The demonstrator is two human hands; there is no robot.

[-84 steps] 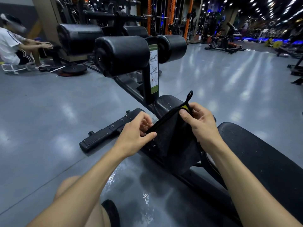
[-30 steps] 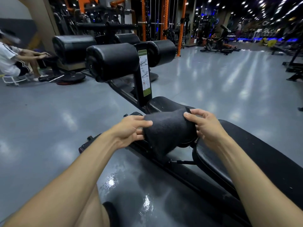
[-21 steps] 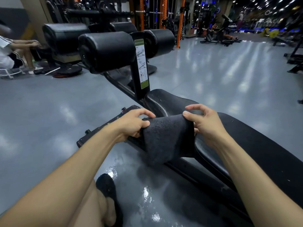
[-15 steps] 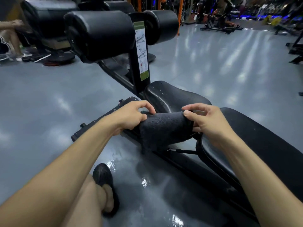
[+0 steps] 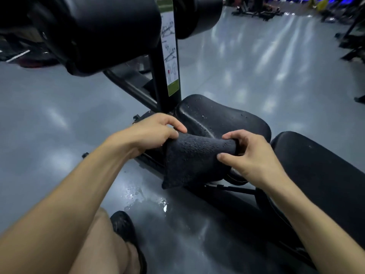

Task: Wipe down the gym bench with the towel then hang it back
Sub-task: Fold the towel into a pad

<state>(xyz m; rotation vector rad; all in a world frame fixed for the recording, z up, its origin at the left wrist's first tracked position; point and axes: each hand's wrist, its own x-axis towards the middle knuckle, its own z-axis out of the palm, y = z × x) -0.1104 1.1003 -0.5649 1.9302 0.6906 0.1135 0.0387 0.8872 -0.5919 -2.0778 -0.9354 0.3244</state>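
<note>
A dark grey towel [image 5: 189, 161], folded, is stretched between both hands just in front of the bench's small seat pad [image 5: 221, 115], which carries water droplets. My left hand [image 5: 156, 133] grips the towel's left end. My right hand [image 5: 250, 155] pinches its right end between thumb and fingers. The towel's lower corner hangs down over the bench frame. The long back pad [image 5: 320, 175] of the black gym bench runs to the lower right.
Two black roller pads [image 5: 106, 30] on an upright post with an instruction sticker [image 5: 170, 56] loom close above the seat. The grey floor has a wet patch [image 5: 138, 194]. My knee and black shoe [image 5: 124, 226] are at the bottom. Other gym machines stand at the far right.
The towel has been folded from an open hanging sheet into a compact band. Both hands and my view have moved closer to and lower toward the seat pad.
</note>
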